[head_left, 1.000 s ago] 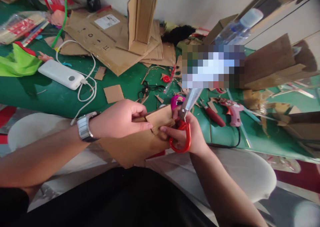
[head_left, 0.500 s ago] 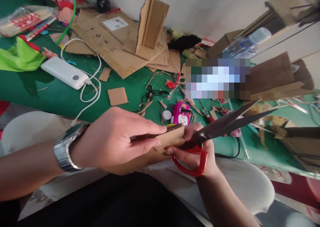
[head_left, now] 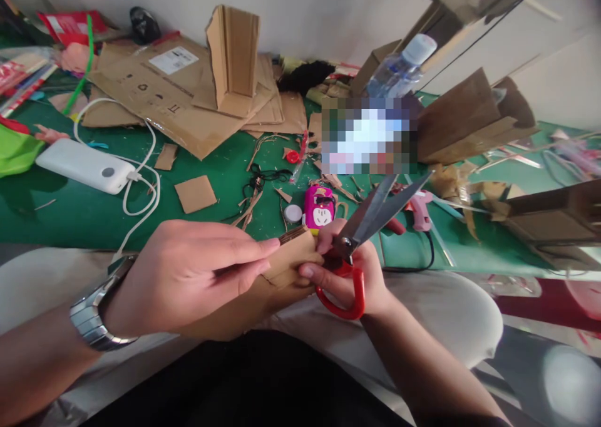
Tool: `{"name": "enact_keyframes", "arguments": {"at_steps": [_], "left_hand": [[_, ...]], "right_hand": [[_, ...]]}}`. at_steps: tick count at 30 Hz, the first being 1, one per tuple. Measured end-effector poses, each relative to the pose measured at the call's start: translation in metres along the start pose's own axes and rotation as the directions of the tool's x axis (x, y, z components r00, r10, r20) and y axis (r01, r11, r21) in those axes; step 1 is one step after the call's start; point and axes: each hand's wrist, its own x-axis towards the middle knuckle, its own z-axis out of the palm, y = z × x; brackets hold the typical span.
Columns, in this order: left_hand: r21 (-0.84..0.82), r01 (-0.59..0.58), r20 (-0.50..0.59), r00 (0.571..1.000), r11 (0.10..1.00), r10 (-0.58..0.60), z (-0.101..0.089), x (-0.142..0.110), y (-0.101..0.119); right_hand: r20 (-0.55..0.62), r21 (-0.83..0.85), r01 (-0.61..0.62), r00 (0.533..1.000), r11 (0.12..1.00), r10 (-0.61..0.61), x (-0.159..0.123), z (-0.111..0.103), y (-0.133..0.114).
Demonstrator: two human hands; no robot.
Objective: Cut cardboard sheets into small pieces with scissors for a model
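Observation:
My left hand, with a metal watch on its wrist, pinches the top edge of a folded piece of brown cardboard above my lap. Around the red handles of a pair of scissors my right hand is closed, and its thumb and fingertips also grip the cardboard's right end. The scissor blades are parted and point up and to the right, away from the cardboard. Part of the cardboard's lower left side is hidden behind my left hand.
On the green table lie a white power bank with its cable, flattened cardboard and a small cardboard square. Beyond my hands are a pink power socket, a pink glue gun and a water bottle.
The view has turned to the right, so the table things appear further left. Both hands keep hold of the cardboard, and the scissors in my right hand now point more steeply upward.

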Motion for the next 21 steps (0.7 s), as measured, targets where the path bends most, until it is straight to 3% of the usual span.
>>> {"name": "enact_keyframes", "arguments": {"at_steps": [12, 15, 18, 21], "left_hand": [[0.089, 0.013, 0.013, 1.000, 0.996, -0.014, 0.006, -0.005, 0.000], [0.035, 0.082, 0.014, 0.997, 0.996, -0.082, 0.007, -0.004, 0.001], [-0.067, 0.221, 0.123, 0.969, 0.973, -0.212, 0.009, 0.000, 0.001], [-0.068, 0.274, 0.291, 0.925, 0.959, -0.243, 0.012, 0.006, -0.001]], "right_hand": [[-0.001, 0.020, -0.107, 0.994, 0.994, 0.107, -0.003, 0.006, 0.004], [0.017, 0.028, -0.105, 0.994, 0.994, 0.105, -0.003, 0.006, 0.004], [0.081, 0.029, -0.116, 0.990, 0.993, 0.113, -0.003, 0.009, 0.003], [0.141, 0.050, -0.116, 0.984, 0.992, 0.108, -0.002, 0.014, 0.002]]}}
